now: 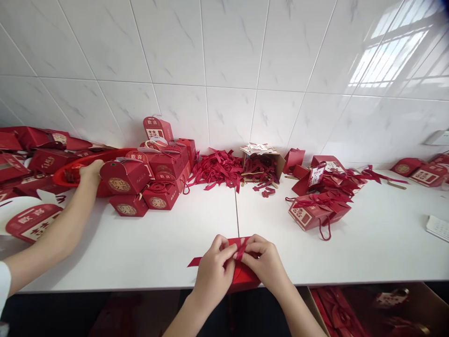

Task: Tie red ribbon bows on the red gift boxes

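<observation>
Right in front of me at the table's front edge is a red gift box (245, 277), partly covered by my hands. A dark red ribbon (241, 251) crosses its top, and one ribbon tail sticks out to the left. My left hand (218, 262) pinches the ribbon from the left side. From the right, my right hand (262, 257) pinches it as well, fingertips close to the left ones. The ribbon's crossing point lies between the two hands; whether it is knotted I cannot tell.
At left, a co-worker's hand (90, 172) reaches into a red basin (115, 153) beside stacked gift boxes (128, 178). Loose ribbons (219, 167) and a small carton (279, 164) of tags lie by the wall. Ribboned boxes (319, 210) stand right; an open carton (430, 299) sits below the edge.
</observation>
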{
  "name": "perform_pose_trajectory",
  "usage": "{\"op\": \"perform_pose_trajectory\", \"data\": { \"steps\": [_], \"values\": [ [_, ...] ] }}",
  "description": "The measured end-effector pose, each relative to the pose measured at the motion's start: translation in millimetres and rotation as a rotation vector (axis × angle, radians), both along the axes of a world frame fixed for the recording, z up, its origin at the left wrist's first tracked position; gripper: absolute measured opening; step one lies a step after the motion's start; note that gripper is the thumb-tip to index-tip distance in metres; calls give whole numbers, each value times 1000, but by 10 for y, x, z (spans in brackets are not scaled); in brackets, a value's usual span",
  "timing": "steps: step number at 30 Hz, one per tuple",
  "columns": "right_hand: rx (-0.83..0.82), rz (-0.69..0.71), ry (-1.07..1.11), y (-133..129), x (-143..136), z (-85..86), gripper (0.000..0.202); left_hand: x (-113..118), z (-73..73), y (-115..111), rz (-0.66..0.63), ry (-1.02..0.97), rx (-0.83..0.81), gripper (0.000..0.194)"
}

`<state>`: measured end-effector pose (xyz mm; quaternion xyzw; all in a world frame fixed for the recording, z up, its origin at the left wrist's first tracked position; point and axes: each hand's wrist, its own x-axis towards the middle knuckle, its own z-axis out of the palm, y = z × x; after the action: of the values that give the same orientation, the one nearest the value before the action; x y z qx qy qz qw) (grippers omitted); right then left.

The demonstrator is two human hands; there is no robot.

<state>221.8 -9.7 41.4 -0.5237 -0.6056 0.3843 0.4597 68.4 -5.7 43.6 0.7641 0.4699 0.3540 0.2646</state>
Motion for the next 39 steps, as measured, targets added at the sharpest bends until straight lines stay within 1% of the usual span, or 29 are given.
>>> {"op": "perform_pose_trajectory", "data": {
  "steps": [3,6,9,13,18,23,25,28,30,32,35,37,39],
  "values": [
    [-42,49,-20,13,10,52,13,-23,-88,0,-17,49,119,30],
    [-101,137,-29,30,63,121,12,-84,-118,32,-118,29,193,33],
    [-144,231,-70,69,111,175,9,-154,-100,86,-227,67,243,36],
    [-177,306,-216,150,137,214,13,-223,-54,171,-331,64,184,37],
    [-160,365,-312,212,131,235,12,-231,-8,233,-354,28,47,29],
    [-118,347,-324,184,169,255,4,-261,46,227,-324,4,2,25],
    [-97,313,-344,156,237,260,6,-333,89,219,-261,20,-18,23],
    [-47,246,-399,111,359,246,10,-463,149,206,-159,108,-38,19],
    [-15,235,-416,88,402,220,12,-507,152,201,-134,133,-27,16],
    [24,227,-406,77,399,187,12,-493,119,203,-152,70,-30,14],
    [74,148,-390,77,358,144,9,-412,51,220,-246,-61,-101,17],
    [91,109,-420,75,355,124,9,-375,40,233,-271,-39,-121,24],
    [106,110,-464,67,385,106,11,-375,64,244,-229,84,-72,32]
  ]
}}
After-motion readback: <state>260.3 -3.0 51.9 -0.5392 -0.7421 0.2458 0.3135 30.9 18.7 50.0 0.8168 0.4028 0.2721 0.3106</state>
